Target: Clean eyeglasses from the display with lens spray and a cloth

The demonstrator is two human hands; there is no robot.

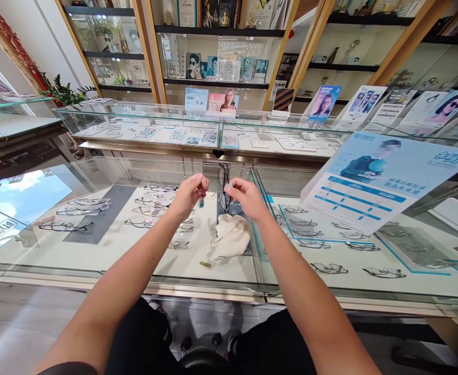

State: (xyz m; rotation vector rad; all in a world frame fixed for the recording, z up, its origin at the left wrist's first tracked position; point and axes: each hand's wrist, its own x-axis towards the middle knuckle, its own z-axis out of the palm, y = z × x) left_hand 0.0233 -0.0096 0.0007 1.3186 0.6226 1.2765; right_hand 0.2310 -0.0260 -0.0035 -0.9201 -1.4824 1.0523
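Head-worn camera looks forward and down, close over left hand (189, 195) and right hand (247, 199).

Counted: 2 hands, left hand (190, 194) & right hand (246, 198), w/ 1 pr black glasses (224, 182) and 1 small bottle (201, 201) between them. On the near glass surface (107, 174): 1 white cloth (231, 237), 1 small gold piece (204, 264), 1 blue poster (385, 179) at right. Display frames (67, 226) under glass: approx. a dozen in left section, fewer at right, far ones too small to count.
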